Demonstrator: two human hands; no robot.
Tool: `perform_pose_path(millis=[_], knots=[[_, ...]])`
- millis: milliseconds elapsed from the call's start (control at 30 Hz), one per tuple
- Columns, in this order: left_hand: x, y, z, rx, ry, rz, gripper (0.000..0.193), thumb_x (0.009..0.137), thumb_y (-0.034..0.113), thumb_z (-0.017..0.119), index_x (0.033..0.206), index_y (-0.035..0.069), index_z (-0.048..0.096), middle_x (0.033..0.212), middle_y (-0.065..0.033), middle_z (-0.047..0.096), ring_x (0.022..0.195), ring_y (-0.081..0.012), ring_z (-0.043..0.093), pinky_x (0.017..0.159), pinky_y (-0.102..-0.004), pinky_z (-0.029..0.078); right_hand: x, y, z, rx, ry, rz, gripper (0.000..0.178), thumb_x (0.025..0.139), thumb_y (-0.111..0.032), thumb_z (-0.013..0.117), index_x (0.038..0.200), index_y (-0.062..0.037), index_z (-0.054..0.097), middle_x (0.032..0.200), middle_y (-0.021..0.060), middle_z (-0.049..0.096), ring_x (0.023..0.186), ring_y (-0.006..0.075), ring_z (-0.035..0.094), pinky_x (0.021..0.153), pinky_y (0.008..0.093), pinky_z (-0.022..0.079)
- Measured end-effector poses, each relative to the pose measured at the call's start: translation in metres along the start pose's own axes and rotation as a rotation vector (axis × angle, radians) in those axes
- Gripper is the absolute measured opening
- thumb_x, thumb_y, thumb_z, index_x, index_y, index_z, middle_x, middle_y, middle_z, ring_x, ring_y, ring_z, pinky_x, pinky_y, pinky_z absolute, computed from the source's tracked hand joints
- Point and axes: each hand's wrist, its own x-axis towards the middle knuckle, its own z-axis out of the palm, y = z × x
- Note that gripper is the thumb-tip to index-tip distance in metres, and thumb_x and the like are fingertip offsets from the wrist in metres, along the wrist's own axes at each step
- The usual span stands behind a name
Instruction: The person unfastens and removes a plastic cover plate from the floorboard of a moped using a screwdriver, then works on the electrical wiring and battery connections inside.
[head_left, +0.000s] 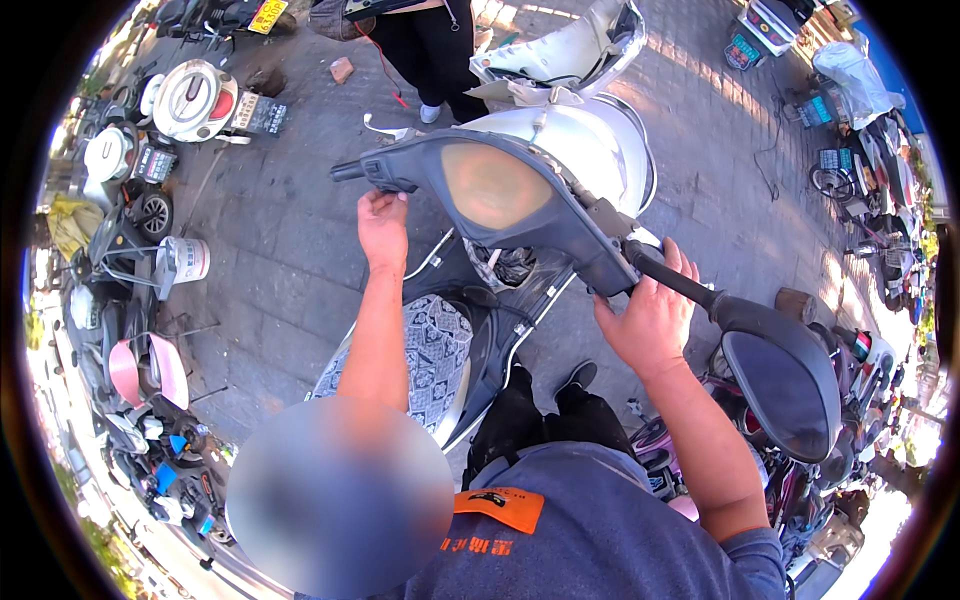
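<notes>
The dark grey handlebar cover (pixel 425 180) of an electric scooter lies in front of me, with a cloudy, yellowish display lens (pixel 497 184) in it. My left hand (pixel 383 228) is closed, its curled fingertips at the underside of the left switch housing (pixel 392 184), beside the black grip (pixel 347 171). My right hand (pixel 652 318) wraps around the cover's right end, thumb on the near side and fingers on the far side. Just beyond it, a black mirror (pixel 782 385) juts out on its stalk. What lies under the right palm is hidden.
A white front panel (pixel 560 55) stands tilted ahead of the scooter's white body. The seat has a patterned cover (pixel 432 350). Another person in black trousers (pixel 425 50) stands ahead. Parked scooters and a white bucket (pixel 190 259) line the left; more vehicles stand right.
</notes>
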Motion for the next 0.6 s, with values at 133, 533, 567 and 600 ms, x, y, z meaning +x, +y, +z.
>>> perform_pose_path(millis=[133, 533, 567, 600], knots=[[0.014, 0.006, -0.031, 0.572, 0.008, 0.378, 0.058, 0.093, 0.012, 0.084, 0.145, -0.001, 0.060, 0.129, -0.0172, 0.074, 0.122, -0.0331, 0.072, 0.110, -0.0421, 0.054, 0.000, 0.002, 0.000, 0.013, 0.021, -0.014, 0.077, 0.082, -0.046, 0.088, 0.134, 0.0045, 0.062, 0.160, 0.0341, 0.042, 0.153, 0.0507, 0.038, 0.131, 0.0677, 0.024], [0.077, 0.102, -0.053, 1.181, -0.491, 0.537, 0.071, 0.084, 0.024, 0.091, 0.149, 0.012, 0.064, 0.144, -0.0120, 0.072, 0.134, -0.0361, 0.067, 0.110, -0.0470, 0.055, 0.001, 0.000, 0.001, -0.022, -0.019, 0.012, 0.074, 0.083, -0.045, 0.087, 0.134, 0.0028, 0.063, 0.161, 0.0337, 0.043, 0.154, 0.0513, 0.038, 0.131, 0.0657, 0.024], [0.077, 0.100, -0.053, 1.174, -0.475, 0.575, 0.071, 0.084, 0.025, 0.091, 0.149, 0.012, 0.065, 0.144, -0.0124, 0.072, 0.134, -0.0362, 0.067, 0.110, -0.0472, 0.055, 0.002, 0.000, 0.001, -0.025, -0.020, 0.011, 0.074, 0.082, -0.044, 0.087, 0.134, 0.0028, 0.063, 0.161, 0.0338, 0.043, 0.154, 0.0513, 0.038, 0.131, 0.0657, 0.024], [0.077, 0.097, -0.054, 1.168, -0.460, 0.613, 0.070, 0.084, 0.025, 0.090, 0.148, 0.012, 0.065, 0.143, -0.0128, 0.072, 0.134, -0.0363, 0.067, 0.110, -0.0474, 0.055, 0.002, 0.000, 0.001, -0.028, -0.020, 0.010, 0.074, 0.082, -0.044, 0.088, 0.134, 0.0028, 0.063, 0.161, 0.0339, 0.043, 0.154, 0.0514, 0.038, 0.130, 0.0658, 0.024]])
